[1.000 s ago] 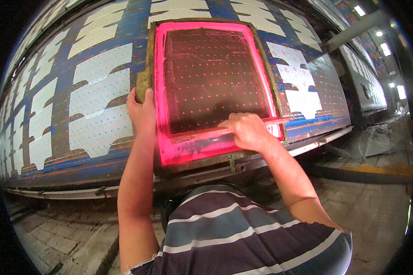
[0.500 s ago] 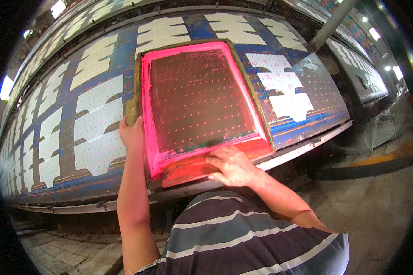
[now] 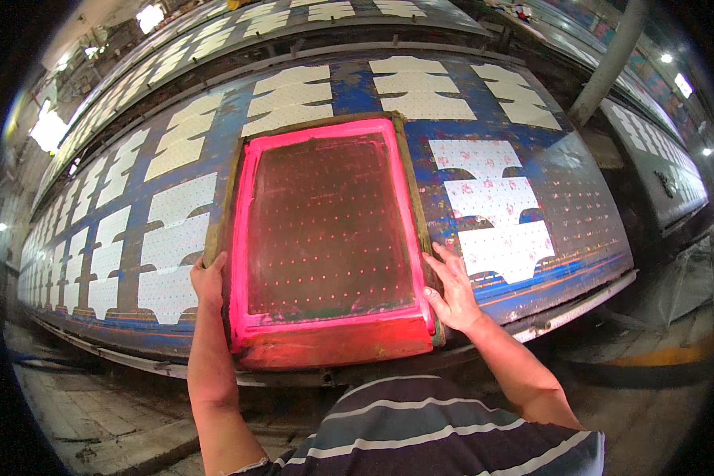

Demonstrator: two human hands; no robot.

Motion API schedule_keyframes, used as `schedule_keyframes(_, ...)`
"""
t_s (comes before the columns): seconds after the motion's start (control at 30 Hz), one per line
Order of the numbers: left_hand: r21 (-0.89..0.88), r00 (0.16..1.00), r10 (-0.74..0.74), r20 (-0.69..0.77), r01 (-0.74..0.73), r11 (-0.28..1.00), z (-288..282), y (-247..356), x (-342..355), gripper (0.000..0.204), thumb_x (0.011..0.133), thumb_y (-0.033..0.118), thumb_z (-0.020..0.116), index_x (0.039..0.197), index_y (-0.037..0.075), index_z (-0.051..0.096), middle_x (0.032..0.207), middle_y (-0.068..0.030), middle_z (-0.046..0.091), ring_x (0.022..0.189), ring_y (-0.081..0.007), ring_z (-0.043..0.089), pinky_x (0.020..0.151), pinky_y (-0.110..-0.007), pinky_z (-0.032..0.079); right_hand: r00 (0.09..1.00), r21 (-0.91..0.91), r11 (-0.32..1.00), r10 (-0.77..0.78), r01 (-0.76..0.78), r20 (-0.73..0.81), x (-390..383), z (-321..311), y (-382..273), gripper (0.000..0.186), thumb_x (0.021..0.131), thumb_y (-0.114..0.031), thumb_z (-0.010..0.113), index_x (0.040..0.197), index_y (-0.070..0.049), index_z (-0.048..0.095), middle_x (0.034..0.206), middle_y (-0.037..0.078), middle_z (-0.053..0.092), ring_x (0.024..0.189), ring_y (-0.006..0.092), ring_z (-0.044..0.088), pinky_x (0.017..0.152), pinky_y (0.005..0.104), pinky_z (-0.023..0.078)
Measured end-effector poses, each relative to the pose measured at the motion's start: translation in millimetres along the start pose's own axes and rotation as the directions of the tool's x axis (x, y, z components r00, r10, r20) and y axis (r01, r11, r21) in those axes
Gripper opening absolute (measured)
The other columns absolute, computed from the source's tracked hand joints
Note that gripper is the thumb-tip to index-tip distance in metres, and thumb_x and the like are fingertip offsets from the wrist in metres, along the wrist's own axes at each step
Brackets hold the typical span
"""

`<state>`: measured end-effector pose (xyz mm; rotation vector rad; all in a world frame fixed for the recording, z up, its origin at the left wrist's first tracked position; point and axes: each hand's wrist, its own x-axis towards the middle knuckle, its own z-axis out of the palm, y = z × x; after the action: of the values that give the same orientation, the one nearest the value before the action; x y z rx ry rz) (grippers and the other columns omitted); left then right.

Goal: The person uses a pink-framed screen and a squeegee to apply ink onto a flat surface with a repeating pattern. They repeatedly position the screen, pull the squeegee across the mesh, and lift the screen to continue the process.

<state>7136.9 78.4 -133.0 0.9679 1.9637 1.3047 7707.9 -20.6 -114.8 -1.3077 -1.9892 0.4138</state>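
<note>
A screen printing frame [image 3: 325,222] lies on the long table, its dark mesh dotted with pink and bordered by bright pink ink. A red-stained band runs along its near end. My left hand [image 3: 209,279] is closed on the wooden left side of the frame, fingers partly hidden. At the frame's right edge, toward its near corner, my right hand [image 3: 454,292] is open with fingers stretched out. Just beyond that hand lies a white cut fabric piece [image 3: 496,202] printed with reddish figures and small dots.
Rows of white dotted fabric pieces [image 3: 174,242] cover the blue-stained table [image 3: 357,87] to the left and far side. A metal rail [image 3: 547,321] follows its near edge. A pole [image 3: 611,63] rises at the far right, with another table [image 3: 662,174] behind it.
The frame has turned slightly and now sits further left over the table's pieces. My right hand has left the red near end for the frame's right edge; my left hand keeps its hold.
</note>
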Motion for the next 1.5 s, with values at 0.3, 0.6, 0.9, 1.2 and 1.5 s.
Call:
schedule_keyframes(0.3, -0.109, 0.999, -0.021, -0.031, 0.017, 0.994, 4, -2, 2, 0.036, 0.092, 0.015, 0.092, 0.12, -0.005, 0.08, 0.11, -0.0094, 0.083, 0.093, -0.0189, 0.075, 0.088, -0.035, 0.059, 0.976, 0.284, 0.952, 0.161, -0.113, -0.149, 2, 54, 34, 0.063, 0.109, -0.012, 0.067, 0.166, 0.006, 0.046, 0.173, 0.025, 0.044, 0.161, 0.0378, 0.042, 0.135, 0.0494, 0.03)
schedule_keyframes(0.6, -0.109, 0.999, 0.017, -0.037, -0.021, 0.994, 4, -13, 7, 0.027, 0.093, 0.014, 0.091, 0.112, -0.004, 0.081, 0.101, -0.0073, 0.083, 0.085, -0.0161, 0.073, 0.081, -0.034, 0.057, 0.841, 0.762, 0.605, 0.519, -0.232, -0.155, 3, 60, 28, 0.058, 0.115, -0.02, 0.061, 0.165, 0.008, 0.048, 0.168, 0.025, 0.054, 0.153, 0.0373, 0.056, 0.132, 0.0492, 0.037)
schedule_keyframes(0.9, -0.062, 0.999, -0.044, -0.004, 0.044, 0.997, 2, -1, -5, 0.036, 0.094, 0.022, 0.09, 0.115, -0.006, 0.081, 0.102, -0.0076, 0.081, 0.088, -0.0169, 0.072, 0.081, -0.034, 0.055, 0.813, 0.923, 0.318, 0.582, -0.216, -0.01, 25, -6, -23, 0.083, 0.108, -0.058, 0.063, 0.166, 0.0, 0.05, 0.167, 0.022, 0.054, 0.148, 0.0346, 0.054, 0.129, 0.0513, 0.035)
schedule_keyframes(1.2, -0.27, 0.973, -0.008, 0.232, 0.072, 0.96, 15, 75, -70, 0.032, 0.093, 0.008, 0.085, 0.121, -0.005, 0.076, 0.103, -0.0089, 0.079, 0.083, -0.0219, 0.075, 0.079, -0.039, 0.06, 0.803, 0.968, 0.213, 0.596, -0.136, -0.018, -9, -88, -6, 0.08, 0.105, -0.048, 0.07, 0.165, 0.0, 0.05, 0.164, 0.02, 0.057, 0.127, 0.0304, 0.069, 0.114, 0.0469, 0.052)
schedule_keyframes(1.5, -0.252, 0.99, -0.029, 0.137, 0.063, 0.966, 143, 152, -227, 0.032, 0.092, 0.001, 0.08, 0.123, -0.005, 0.074, 0.108, -0.0115, 0.08, 0.088, -0.0251, 0.076, 0.084, -0.039, 0.061, 0.837, 0.993, 0.119, 0.541, 0.021, -0.082, -111, -224, 122, 0.073, 0.107, -0.039, 0.069, 0.164, 0.003, 0.05, 0.164, 0.022, 0.058, 0.127, 0.0312, 0.072, 0.109, 0.0457, 0.057)
